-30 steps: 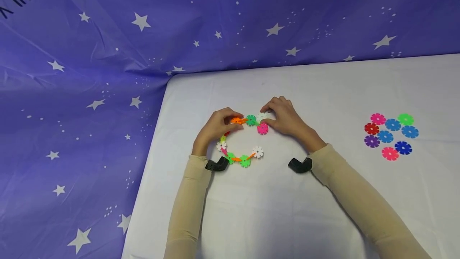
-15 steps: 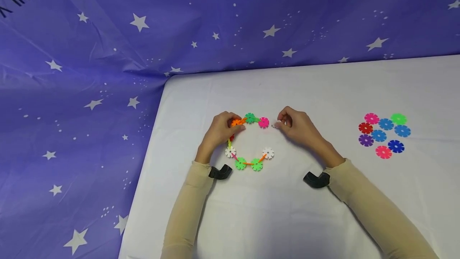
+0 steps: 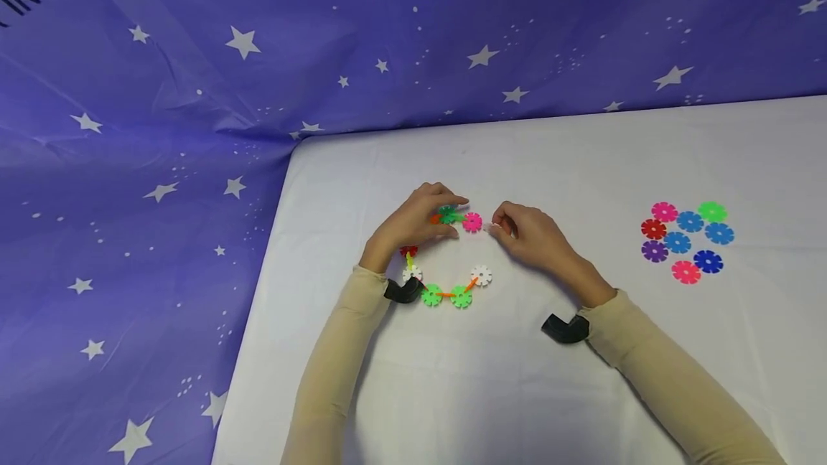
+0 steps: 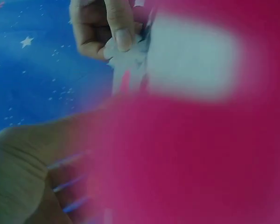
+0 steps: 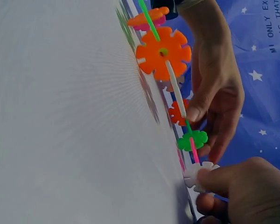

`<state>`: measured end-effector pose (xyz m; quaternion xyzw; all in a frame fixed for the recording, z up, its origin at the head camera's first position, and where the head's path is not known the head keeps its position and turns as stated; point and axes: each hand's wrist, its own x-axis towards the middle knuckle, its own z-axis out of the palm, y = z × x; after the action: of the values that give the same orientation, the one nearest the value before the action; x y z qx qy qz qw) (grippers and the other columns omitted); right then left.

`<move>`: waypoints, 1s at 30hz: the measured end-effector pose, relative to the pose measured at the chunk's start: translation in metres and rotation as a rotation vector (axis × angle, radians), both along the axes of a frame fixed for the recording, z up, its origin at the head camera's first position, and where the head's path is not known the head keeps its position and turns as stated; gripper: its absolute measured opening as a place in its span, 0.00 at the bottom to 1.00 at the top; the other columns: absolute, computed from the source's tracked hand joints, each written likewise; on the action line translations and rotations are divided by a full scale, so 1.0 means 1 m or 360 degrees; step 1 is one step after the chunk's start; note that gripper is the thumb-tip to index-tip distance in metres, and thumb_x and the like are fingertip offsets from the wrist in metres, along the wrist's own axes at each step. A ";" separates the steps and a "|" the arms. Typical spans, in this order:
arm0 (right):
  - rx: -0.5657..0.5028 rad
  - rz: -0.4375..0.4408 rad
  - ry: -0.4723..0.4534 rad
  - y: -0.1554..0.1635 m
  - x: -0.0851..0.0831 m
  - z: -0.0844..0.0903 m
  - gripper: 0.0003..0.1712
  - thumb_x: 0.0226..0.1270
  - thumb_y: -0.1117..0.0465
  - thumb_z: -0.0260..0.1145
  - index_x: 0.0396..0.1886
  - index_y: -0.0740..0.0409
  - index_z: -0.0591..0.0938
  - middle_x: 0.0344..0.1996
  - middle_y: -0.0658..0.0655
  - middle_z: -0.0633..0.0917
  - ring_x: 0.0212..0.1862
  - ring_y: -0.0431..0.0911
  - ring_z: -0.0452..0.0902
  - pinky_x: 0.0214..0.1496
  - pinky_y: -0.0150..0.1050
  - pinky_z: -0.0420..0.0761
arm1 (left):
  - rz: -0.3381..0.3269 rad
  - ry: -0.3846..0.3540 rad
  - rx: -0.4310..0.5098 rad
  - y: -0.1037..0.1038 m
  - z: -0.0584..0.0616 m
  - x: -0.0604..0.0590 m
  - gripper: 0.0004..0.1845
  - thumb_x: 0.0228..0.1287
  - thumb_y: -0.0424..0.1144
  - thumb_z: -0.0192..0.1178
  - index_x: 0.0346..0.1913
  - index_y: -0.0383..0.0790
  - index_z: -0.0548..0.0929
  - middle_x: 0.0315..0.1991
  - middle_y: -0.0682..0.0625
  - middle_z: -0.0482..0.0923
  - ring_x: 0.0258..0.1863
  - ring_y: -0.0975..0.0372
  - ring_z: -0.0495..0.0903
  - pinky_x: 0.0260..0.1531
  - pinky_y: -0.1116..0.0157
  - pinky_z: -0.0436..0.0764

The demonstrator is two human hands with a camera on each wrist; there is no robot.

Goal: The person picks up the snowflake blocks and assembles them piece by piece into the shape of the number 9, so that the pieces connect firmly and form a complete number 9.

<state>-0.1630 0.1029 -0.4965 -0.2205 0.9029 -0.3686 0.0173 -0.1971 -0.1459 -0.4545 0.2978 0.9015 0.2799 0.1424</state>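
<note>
Notched plastic flower discs are joined edge to edge in a curved chain. Its far end has a green disc (image 3: 447,214) and then a pink disc (image 3: 472,222); its near end is a white disc (image 3: 481,275). My left hand (image 3: 416,219) reaches over the far side, thumb and fingers spread on either side of the green disc. Between thumb and finger, my right hand (image 3: 533,237) pinches a loose-looking white disc (image 5: 192,176) right by the pink one. In the right wrist view their edges meet, though whether they interlock I cannot tell. A pink blur (image 4: 191,163) covers much of the left wrist view.
A group of loose discs, including a red disc (image 3: 654,229) and a dark blue disc (image 3: 708,261), lies to the right on the white tabletop (image 3: 568,156). A purple star-patterned cloth (image 3: 388,27) hangs behind and to the left.
The white disc came away from the pink disc's far side to its right, then closer to its edge. My left hand slid right along the chain, from the orange discs to the green one.
</note>
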 end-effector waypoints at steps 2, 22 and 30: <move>0.0036 0.0033 0.0014 -0.001 0.000 0.000 0.06 0.66 0.59 0.67 0.38 0.56 0.80 0.20 0.49 0.74 0.23 0.42 0.65 0.28 0.37 0.65 | -0.0058 0.0006 0.0026 0.004 -0.003 -0.003 0.29 0.56 0.44 0.73 0.63 0.45 0.79 0.54 0.48 0.77 0.56 0.57 0.70 0.60 0.59 0.68; -0.0022 0.0067 0.0117 -0.004 0.007 -0.002 0.15 0.62 0.64 0.67 0.49 0.55 0.79 0.24 0.49 0.77 0.22 0.40 0.66 0.28 0.36 0.66 | 0.0018 0.0130 0.0069 0.014 -0.026 0.000 0.21 0.61 0.46 0.69 0.57 0.46 0.84 0.44 0.52 0.80 0.45 0.61 0.73 0.50 0.63 0.70; -0.0049 0.0079 0.0123 -0.007 0.006 -0.004 0.15 0.63 0.64 0.67 0.49 0.55 0.80 0.24 0.48 0.77 0.22 0.39 0.66 0.28 0.36 0.66 | 0.0063 0.0103 0.0093 0.013 -0.027 0.003 0.21 0.62 0.45 0.68 0.58 0.45 0.83 0.45 0.51 0.80 0.47 0.60 0.73 0.51 0.62 0.70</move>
<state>-0.1569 0.0963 -0.5000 -0.2571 0.8914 -0.3731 -0.0120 -0.1945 -0.1333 -0.4812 0.2928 0.9028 0.2992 0.0989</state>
